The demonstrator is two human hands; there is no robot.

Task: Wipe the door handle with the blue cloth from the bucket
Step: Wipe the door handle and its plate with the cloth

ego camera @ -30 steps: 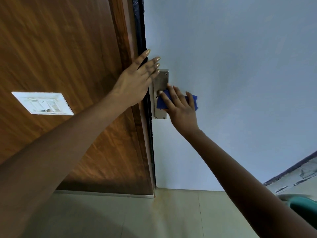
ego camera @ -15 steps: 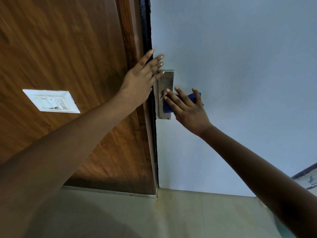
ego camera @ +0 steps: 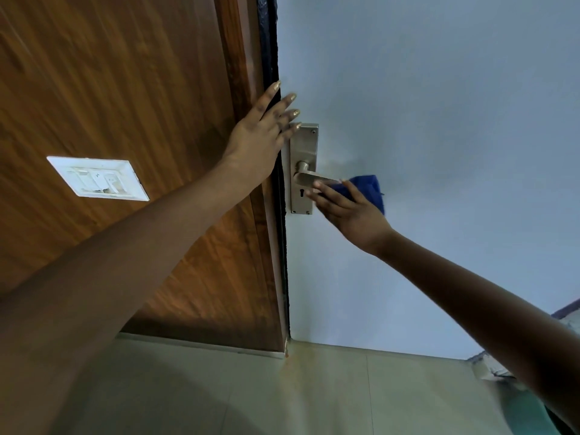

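Observation:
A brushed-metal door handle (ego camera: 309,178) with a tall backplate and keyhole sits on the left edge of the pale grey door (ego camera: 423,152). My right hand (ego camera: 348,208) grips the blue cloth (ego camera: 368,187) around the outer part of the lever; the lever's base near the plate is bare. My left hand (ego camera: 260,133) lies flat with fingers spread across the dark door edge and the top left corner of the backplate, holding nothing.
A brown wooden panel (ego camera: 125,89) fills the left, with a white switch plate (ego camera: 99,178) on it. Beige floor tiles (ego camera: 314,390) lie below. A teal object (ego camera: 530,416), partly hidden by my right arm, shows at the bottom right corner.
My right hand has slid the cloth from the backplate outward along the lever, uncovering the plate, keyhole and lever base. My left hand stays on the door edge.

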